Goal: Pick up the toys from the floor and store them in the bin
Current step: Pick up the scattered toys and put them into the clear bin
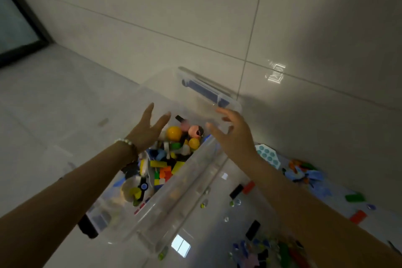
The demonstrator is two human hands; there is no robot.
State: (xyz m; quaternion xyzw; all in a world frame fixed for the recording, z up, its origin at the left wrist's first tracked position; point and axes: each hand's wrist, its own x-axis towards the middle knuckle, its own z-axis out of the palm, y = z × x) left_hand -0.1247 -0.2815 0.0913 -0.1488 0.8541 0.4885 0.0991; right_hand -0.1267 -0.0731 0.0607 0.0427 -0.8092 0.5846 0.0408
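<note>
Left hand [148, 130] and right hand [236, 139] — fingers spread, holding nothing — hover over a clear bin [180, 191] of toys [165, 169]; blocks [355, 197] litter the floor [65, 98] to their right.

Toys [165, 165] lie in the bin [174, 198]; loose pieces [302, 172] lie right of it.

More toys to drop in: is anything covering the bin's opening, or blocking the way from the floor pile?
Nothing visible does. The clear plastic bin has no lid on. Only the open left hand and right hand hover above it; the scattered coloured floor toys lie to its right.
</note>
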